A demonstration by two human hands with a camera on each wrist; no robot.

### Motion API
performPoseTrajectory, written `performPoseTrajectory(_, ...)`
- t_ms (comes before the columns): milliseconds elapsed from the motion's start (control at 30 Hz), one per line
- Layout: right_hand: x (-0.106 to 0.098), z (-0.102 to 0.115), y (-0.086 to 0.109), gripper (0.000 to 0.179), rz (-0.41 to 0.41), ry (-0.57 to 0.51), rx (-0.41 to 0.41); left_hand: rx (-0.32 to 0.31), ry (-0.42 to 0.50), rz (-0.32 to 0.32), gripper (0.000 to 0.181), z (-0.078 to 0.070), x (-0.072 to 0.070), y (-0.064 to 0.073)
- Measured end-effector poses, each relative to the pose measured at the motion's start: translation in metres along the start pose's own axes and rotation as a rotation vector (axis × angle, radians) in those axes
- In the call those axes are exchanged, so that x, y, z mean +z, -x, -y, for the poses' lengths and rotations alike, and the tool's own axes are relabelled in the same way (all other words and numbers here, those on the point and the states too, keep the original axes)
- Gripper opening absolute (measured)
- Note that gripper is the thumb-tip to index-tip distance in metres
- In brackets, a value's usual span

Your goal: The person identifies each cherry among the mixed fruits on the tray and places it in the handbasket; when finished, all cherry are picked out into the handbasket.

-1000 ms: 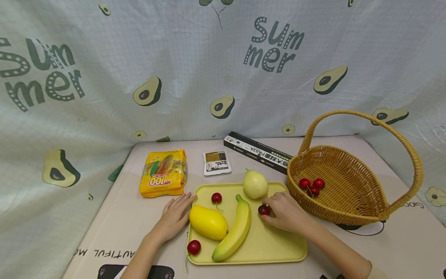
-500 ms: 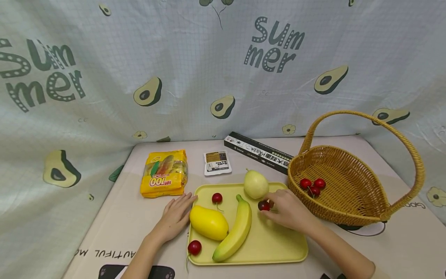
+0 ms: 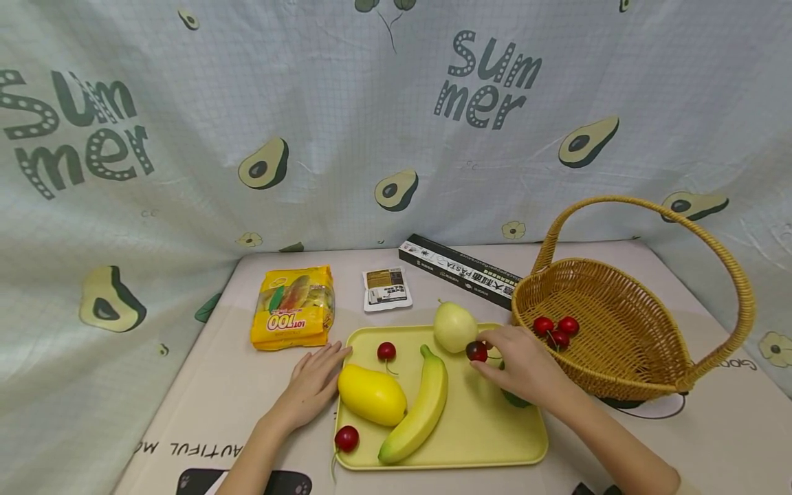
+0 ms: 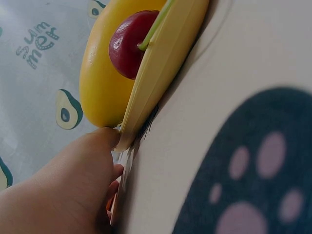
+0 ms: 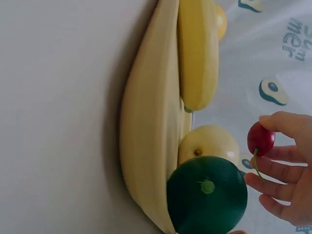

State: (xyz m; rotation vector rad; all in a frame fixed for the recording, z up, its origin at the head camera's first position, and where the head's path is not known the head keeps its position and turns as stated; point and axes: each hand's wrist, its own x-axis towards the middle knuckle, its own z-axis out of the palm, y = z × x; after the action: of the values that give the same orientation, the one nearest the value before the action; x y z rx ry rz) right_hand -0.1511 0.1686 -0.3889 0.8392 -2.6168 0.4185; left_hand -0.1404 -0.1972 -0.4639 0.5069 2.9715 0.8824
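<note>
Moved since earlier frame: held cherry (image 3: pixel 476 351), slightly rightward with right hand (image 3: pixel 521 364) | left hand (image 3: pixel 312 388): fingers nearly straight, touching left edge of tray (image 3: pixel 473 433) | held cherry: raised over tray, near pear (image 3: pixel 454 326) | right hand: fingertips pinching held cherry; better keep pinch light but firm, passing clear of pear and green fruit (image 5: pixel 205 200)

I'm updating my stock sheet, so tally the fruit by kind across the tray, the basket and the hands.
Cherries: 6 (3 in the basket, 2 on the tray, 1 in the right hand)
Yellow mango: 1
Banana: 1
Pear: 1
Dark green round fruit: 1
Total: 10
</note>
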Motion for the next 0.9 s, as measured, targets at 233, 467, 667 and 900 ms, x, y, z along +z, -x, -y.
performPoseTrajectory(233,-0.012,-0.005,0.000,0.032,-0.029,-0.028,0.043,0.007,-0.004,-0.008,0.045,0.000,-0.001,0.000)
performPoseTrajectory(467,-0.024,-0.015,0.001,0.032,-0.084,-0.037,0.054,0.001,0.001,-0.006,0.045,-0.001,0.000,0.001)
performPoseTrajectory(667,-0.032,-0.026,0.005,0.034,-0.121,-0.033,0.097,0.001,0.001,-0.007,0.046,-0.001,-0.001,0.001)
performPoseTrajectory(900,-0.039,-0.042,0.012,0.036,-0.141,-0.012,0.148,0.002,-0.001,-0.006,0.046,-0.001,-0.001,0.001)
